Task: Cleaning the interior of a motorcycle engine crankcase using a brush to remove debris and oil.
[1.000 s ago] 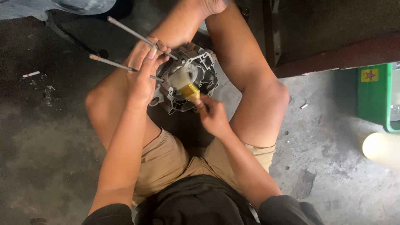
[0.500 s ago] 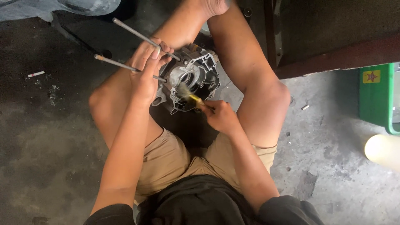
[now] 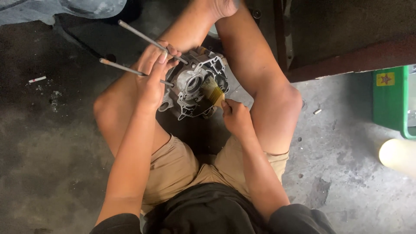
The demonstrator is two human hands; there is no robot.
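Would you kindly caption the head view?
Left hand steadies a metal engine casing while right hand brushes it with a paintbrush.

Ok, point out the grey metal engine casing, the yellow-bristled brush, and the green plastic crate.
grey metal engine casing [image 3: 190, 84], head view, on its round central bore.
yellow-bristled brush [image 3: 213, 90], head view, on the bristles.
green plastic crate [image 3: 390, 97], head view, on its side wall.

The person is sitting with both knees bent outward and both arms reaching forward between the thighs. The left hand [image 3: 152, 73] is lying palm down at the end of a nearly straight forearm, its fingers [image 3: 167, 52] curling closed in a grasp. The right hand [image 3: 235, 116] is sitting lower and nearer the body, wrist bending slightly inward, its fingers pinching together in a closed grip. The two hands are working near each other without touching.
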